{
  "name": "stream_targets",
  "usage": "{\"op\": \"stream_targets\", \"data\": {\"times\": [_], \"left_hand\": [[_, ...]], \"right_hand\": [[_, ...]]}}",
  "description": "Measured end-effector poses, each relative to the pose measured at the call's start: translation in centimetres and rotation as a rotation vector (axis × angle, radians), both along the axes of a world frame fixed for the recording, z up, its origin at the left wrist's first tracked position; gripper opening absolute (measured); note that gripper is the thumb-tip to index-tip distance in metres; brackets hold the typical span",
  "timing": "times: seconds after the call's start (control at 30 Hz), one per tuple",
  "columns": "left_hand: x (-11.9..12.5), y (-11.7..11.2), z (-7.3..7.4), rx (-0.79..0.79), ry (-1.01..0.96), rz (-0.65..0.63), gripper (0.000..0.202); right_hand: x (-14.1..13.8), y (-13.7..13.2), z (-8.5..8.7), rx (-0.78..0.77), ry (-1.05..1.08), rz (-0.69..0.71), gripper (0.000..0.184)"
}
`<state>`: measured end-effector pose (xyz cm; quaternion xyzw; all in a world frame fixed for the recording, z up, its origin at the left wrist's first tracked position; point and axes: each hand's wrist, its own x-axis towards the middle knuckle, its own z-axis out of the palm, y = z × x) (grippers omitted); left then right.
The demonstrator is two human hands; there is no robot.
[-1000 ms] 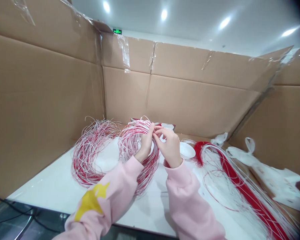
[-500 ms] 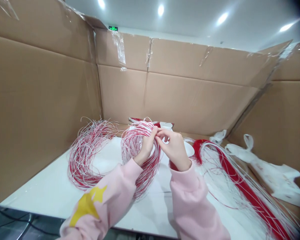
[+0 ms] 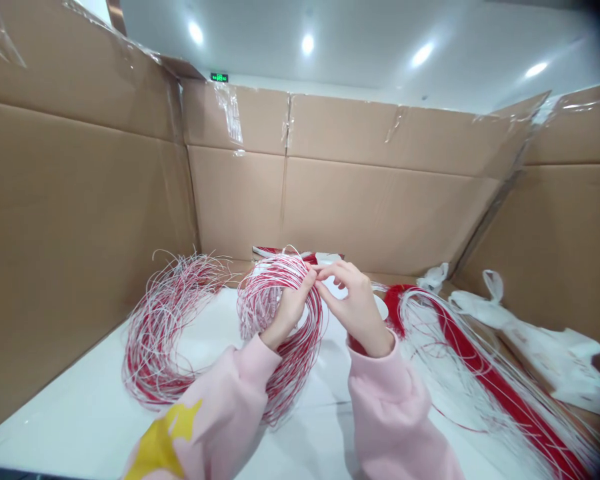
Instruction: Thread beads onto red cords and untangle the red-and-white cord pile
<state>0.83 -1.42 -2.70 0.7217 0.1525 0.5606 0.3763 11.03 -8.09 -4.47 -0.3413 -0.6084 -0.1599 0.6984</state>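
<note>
A looped bundle of red and white cords [image 3: 275,273] is held up over the table, its strands hanging down on both sides. My left hand [image 3: 293,303] is closed around the top right of this bundle. Close beside it, my right hand [image 3: 353,297] has thumb and forefinger pinched together at the cords near my left fingertips; what lies in that pinch is too small to make out. A second curved bundle of red and white cords [image 3: 155,347] rests on the table to the left.
The white table [image 3: 70,407] is walled by cardboard [image 3: 380,213]. On the right lie a long hank of red and white strands [image 3: 480,367] and a crumpled white plastic bag [image 3: 545,340]. More red and white material [image 3: 265,252] sits behind the held bundle.
The whole view has tilted up slightly. My right hand has drawn a little to the right of my left fingertips, its fingers slightly more extended. My left hand keeps its hold on the cords.
</note>
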Motion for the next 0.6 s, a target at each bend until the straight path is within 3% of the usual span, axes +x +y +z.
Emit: {"op": "stream_targets", "data": {"times": [0.13, 0.3, 0.47, 0.6], "left_hand": [[-0.1, 0.5, -0.1, -0.060, -0.013, 0.042, 0.023], [0.0, 0.3, -0.1, -0.117, -0.045, -0.006, 0.019], [0.2, 0.0, -0.5, -0.076, -0.058, -0.047, 0.020], [0.4, 0.4, -0.9, -0.143, -0.067, -0.064, 0.022]], "right_hand": [[-0.4, 0.5, -0.1, -0.027, -0.016, 0.006, 0.006], [-0.8, 0.8, -0.1, 0.044, -0.016, -0.021, 0.009], [-1.5, 1.5, -0.2, 0.081, 0.058, -0.075, 0.010], [-1.3, 1.8, -0.1, 0.067, 0.069, 0.020, 0.012]]}}
